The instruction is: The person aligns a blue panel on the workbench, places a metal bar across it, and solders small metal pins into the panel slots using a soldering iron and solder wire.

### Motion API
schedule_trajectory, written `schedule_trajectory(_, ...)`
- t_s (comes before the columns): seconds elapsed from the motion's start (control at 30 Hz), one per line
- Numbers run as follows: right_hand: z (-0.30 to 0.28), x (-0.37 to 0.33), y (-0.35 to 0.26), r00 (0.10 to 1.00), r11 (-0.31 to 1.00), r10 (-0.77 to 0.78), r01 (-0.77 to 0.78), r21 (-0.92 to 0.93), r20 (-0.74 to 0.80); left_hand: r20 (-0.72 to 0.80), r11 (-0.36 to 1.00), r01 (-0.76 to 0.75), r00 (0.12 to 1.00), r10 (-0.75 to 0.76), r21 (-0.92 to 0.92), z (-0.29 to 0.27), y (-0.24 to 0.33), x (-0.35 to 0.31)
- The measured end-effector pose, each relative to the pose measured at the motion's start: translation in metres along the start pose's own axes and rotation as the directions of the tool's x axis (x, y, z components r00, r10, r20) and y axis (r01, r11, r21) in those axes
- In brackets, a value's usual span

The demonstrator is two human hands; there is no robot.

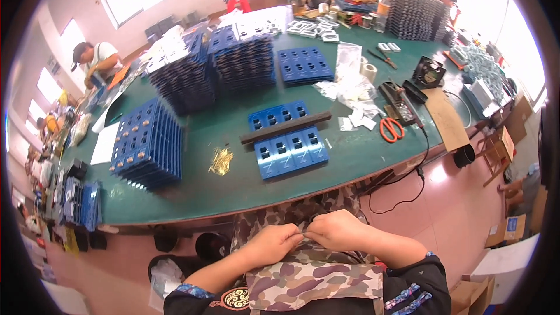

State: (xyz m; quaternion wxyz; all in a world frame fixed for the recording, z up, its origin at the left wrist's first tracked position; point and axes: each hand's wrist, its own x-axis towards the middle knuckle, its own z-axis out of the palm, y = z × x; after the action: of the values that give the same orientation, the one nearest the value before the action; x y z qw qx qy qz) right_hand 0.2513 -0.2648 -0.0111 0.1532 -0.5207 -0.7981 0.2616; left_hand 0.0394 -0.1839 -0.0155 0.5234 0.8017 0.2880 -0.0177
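Over my lap, in front of the table edge, my left hand (276,241) and my right hand (336,230) meet at the fingertips. Both are closed in a pinch, and what lies between the fingers is too small to make out. A camouflage apron (315,284) covers my lap beneath them. On the table ahead lies a blue panel (291,150) with rows of square cutouts, and a dark bar (286,128) rests across it. To its left is a small pile of thin gold-coloured pieces (221,161).
A stack of blue panels (146,146) stands at left, with taller stacks (245,61) behind. Orange-handled scissors (391,130), a soldering iron (408,105), plastic bags (349,64) and pliers (382,58) lie at right. A cable (424,175) hangs off the edge. Co-workers sit across the table.
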Motion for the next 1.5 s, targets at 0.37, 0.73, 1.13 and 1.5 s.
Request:
schedule_trajectory(0.37,-0.026,-0.029,0.033,0.999,0.999,0.016,-0.015,0.031,-0.033,0.025,0.988,-0.154,0.988,0.154,0.016,0.008,0.034,0.040)
schedule_trajectory(0.73,-0.094,-0.110,0.146,0.686,0.904,0.417,-0.246,0.349,-0.596,-0.206,0.990,0.091,0.972,-0.113,-0.109,-0.035,0.006,0.035)
schedule_trajectory(1.13,-0.180,-0.079,0.263,0.391,0.663,0.419,-0.749,-0.019,-0.819,-0.102,0.945,-0.110,0.991,0.082,-0.308,-0.012,0.032,0.077)
schedule_trajectory(1.5,-0.084,-0.064,0.077,0.603,0.927,0.284,-0.371,0.053,-0.746,-0.124,0.651,-0.322,0.935,0.331,-0.688,0.026,0.091,0.168)
